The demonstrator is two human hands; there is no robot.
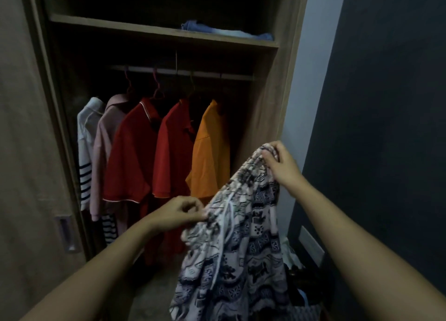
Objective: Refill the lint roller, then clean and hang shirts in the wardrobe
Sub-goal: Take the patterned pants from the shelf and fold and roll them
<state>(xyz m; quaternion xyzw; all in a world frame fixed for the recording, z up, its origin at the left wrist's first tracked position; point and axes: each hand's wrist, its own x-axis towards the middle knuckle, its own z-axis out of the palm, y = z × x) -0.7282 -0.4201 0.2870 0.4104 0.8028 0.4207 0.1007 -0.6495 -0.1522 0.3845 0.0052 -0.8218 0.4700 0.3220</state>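
I hold a pale shirt with a dark blue print in front of the open wardrobe. My right hand grips its top edge, raised at the right. My left hand pinches the fabric lower down at its left edge. The shirt hangs loosely from both hands. Inside, several shirts hang on hangers from the rail: a white striped one, a pink one, two red ones, and an orange one. No lint roller is in view.
Folded blue jeans lie on the wardrobe's upper shelf. The sliding door with a recessed handle stands at the left. A dark wall rises at the right, with a pile of clothes on the floor beneath it.
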